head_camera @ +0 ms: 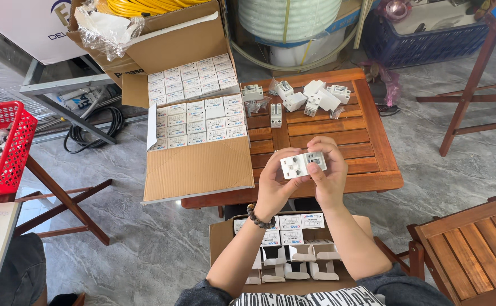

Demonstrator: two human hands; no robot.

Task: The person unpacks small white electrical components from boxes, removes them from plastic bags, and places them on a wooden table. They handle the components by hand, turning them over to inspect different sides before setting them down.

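Bright, even daylight fills the scene. Shadows are soft, with the deepest under the table [372, 181]. The grey floor [157, 243] carries a faint sheen. Everything looks sharp; straight lines bend slightly near the frame edges.

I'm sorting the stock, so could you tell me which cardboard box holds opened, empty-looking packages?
The cardboard box on the lap, below the hands; its front rows stand open, unlike the sealed rows in the large box on the table.

Smooth white plastic socket [303, 165], slatted wood table [367, 141]

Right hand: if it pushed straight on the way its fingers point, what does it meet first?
The right hand points left onto the white socket module it grips, so that comes first; just beyond it sits the left hand. Depth is unclear.
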